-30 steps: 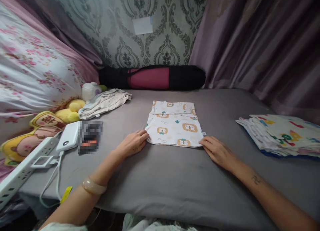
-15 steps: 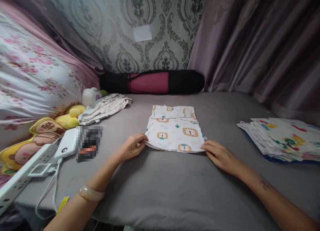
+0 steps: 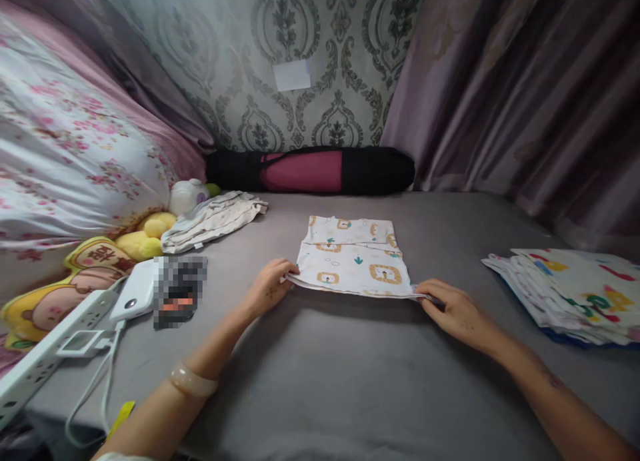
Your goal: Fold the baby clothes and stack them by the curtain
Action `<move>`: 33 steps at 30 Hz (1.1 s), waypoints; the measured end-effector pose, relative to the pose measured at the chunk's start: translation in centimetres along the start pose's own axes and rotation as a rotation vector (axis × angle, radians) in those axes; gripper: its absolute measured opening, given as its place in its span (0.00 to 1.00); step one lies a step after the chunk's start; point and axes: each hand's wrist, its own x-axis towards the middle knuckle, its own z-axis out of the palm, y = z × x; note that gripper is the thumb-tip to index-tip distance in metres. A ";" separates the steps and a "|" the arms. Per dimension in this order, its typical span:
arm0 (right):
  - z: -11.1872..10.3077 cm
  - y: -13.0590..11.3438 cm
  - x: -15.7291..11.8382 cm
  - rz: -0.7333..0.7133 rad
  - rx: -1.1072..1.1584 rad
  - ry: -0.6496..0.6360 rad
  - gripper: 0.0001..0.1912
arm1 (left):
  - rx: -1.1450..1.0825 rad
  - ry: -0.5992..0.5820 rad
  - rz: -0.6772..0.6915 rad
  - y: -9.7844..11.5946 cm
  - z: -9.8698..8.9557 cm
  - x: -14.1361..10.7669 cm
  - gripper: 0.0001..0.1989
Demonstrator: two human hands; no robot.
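A white garment (image 3: 353, 261) printed with tan lion faces and small green plants lies partly folded on the grey sheet. Its far end is turned over into a flap, while its near edge is lifted slightly off the bed. My left hand (image 3: 270, 286) pinches the near left corner between thumb and fingers. At the near right corner, my right hand (image 3: 453, 313) grips the cloth the same way. A pale bangle sits on my left forearm.
Folded clothes (image 3: 575, 294) are stacked at the right. Left are a crumpled light garment (image 3: 215, 221), plush toys (image 3: 150, 238), a white power bank (image 3: 134, 291), a power strip (image 3: 57, 351) and cables. A black and pink rolled bag (image 3: 305, 170) lies along the wall.
Both hands have raised the garment's near edge a little off the sheet, so its lower row of print now tilts out of sight. The camera view has shifted slightly.
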 end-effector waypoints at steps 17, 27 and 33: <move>3.8 3.9 12.3 0.655 0.415 0.467 0.13 | -0.210 0.405 -0.450 -1.2 3.9 11.5 0.08; 3.7 3.4 16.2 0.679 -0.134 0.306 0.20 | 0.029 0.358 -0.467 -3.1 5.9 14.5 0.11; 3.5 3.4 17.2 0.668 -0.307 0.226 0.23 | 0.100 0.329 -0.485 -3.4 6.1 15.5 0.12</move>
